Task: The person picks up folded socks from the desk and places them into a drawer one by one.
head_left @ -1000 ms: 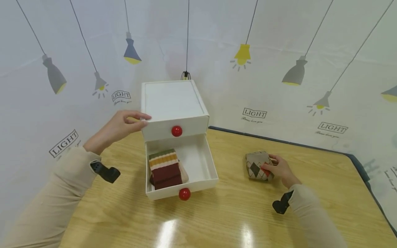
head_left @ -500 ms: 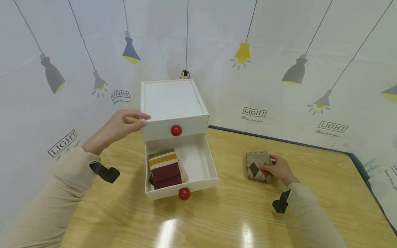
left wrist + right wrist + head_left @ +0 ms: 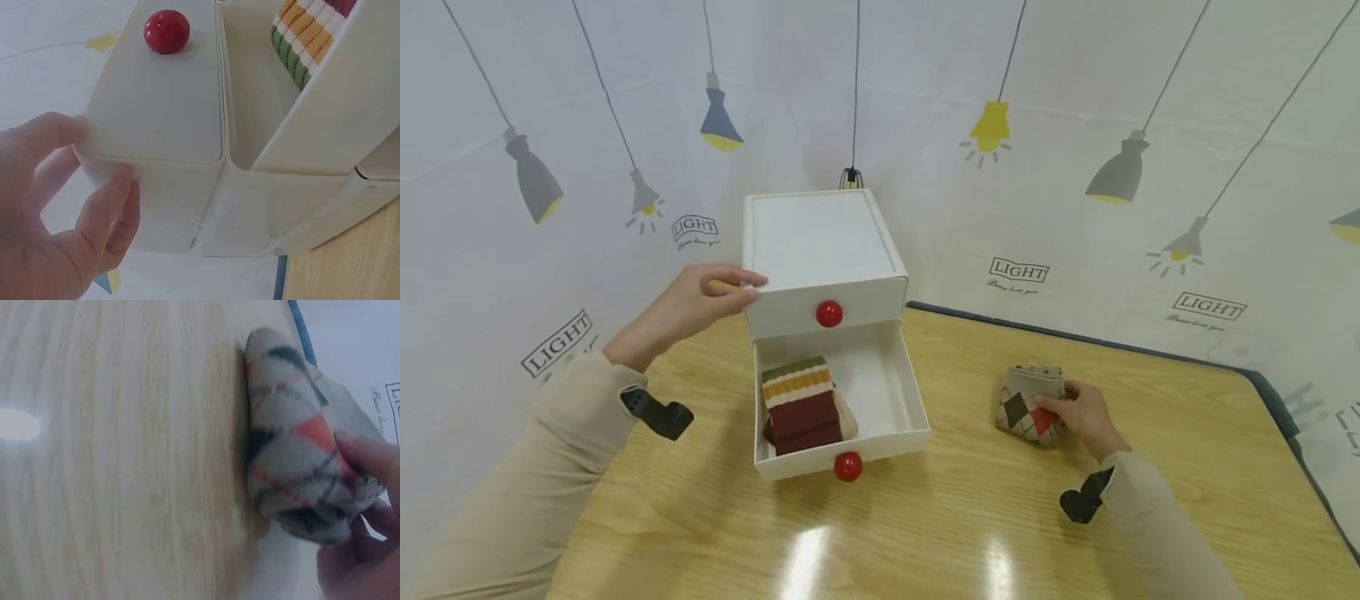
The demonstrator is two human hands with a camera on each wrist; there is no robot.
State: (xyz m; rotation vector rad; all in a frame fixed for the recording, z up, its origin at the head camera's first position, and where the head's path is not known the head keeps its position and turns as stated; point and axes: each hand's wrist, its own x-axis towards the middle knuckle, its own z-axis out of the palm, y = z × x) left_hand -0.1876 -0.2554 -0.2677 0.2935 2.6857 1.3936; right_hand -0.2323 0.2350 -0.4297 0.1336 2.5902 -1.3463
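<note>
A white two-drawer box with red knobs stands on the table; its lower drawer is pulled out. My left hand grips the box's upper left front corner, fingers on top and thumb lower. In the left wrist view, the fingertips touch the corner. Folded striped socks in maroon, cream, mustard and green lie in the drawer's left part, over a beige piece. To the right, my right hand pinches a folded argyle sock bundle, grey-beige with black and red diamonds. Its near edge is tilted up in the right wrist view.
The wooden table stretches in front of the box and between it and the argyle bundle. Behind stands a pale curtain printed with lamps. The upper drawer is closed.
My right hand has tilted the argyle sock bundle a little and shifted it slightly to the right. The left hand, the box and the striped socks keep their places.
</note>
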